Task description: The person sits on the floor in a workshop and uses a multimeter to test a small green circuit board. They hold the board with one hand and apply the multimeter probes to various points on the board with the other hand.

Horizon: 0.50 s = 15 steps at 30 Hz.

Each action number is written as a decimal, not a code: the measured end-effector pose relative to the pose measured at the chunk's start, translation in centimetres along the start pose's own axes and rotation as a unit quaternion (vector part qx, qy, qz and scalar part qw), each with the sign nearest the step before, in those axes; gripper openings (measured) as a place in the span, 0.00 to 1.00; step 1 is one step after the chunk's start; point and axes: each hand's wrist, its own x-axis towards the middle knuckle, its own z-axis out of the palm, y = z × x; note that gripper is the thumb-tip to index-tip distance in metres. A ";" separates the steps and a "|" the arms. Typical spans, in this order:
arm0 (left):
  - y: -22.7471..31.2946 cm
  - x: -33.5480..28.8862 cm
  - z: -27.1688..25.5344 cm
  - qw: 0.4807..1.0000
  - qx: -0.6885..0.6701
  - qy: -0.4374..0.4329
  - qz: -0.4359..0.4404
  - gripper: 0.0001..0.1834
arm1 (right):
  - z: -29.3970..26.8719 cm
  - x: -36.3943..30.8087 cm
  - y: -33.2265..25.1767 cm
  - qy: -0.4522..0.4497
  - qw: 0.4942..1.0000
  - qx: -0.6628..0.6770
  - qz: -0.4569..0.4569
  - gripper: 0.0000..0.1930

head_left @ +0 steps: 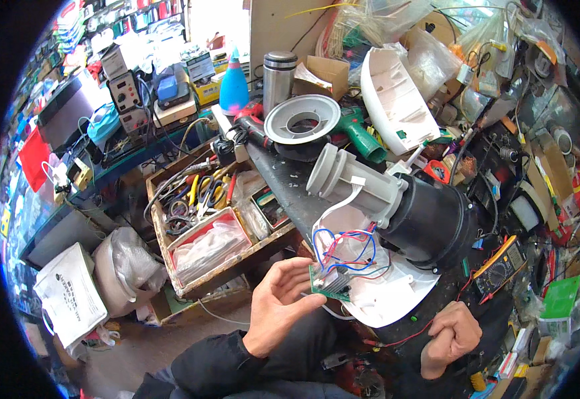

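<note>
My left hand (278, 302) holds a small green circuit board (330, 290) by its left edge, thumb in front and fingers curled behind. Blue, red and white wires (346, 251) run from the board toward a black motor housing (428, 223) with a grey plastic neck (353, 179). That housing lies on its side, partly over a white plastic shell (386, 292). Lower right, my right hand (453, 336) is closed with curled fingers beside a thin red test lead (406, 338). Whether anything is inside that fist is hidden.
A multimeter (499, 267) lies to the right amid clutter. On the left, an open wooden drawer (187, 286) holds pliers and scissors. Behind the housing are a grey ring-shaped part (283, 126), a green heat gun (363, 136), a steel flask (280, 76) and a white cover (396, 100).
</note>
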 end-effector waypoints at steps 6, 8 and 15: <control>0.3 -0.2 0.9 0.989 0.103 -0.037 0.094 0.39 | 3.3 3.0 -5.7 -0.166 0.986 -0.025 -0.004 0.14; 0.6 -0.1 1.1 0.983 0.119 -0.064 0.121 0.39 | 4.7 3.9 -5.7 -0.219 0.974 -0.047 -0.008 0.19; 0.8 0.4 1.0 0.983 0.125 -0.074 0.116 0.38 | 6.1 4.2 -5.2 -0.259 0.964 -0.057 0.025 0.18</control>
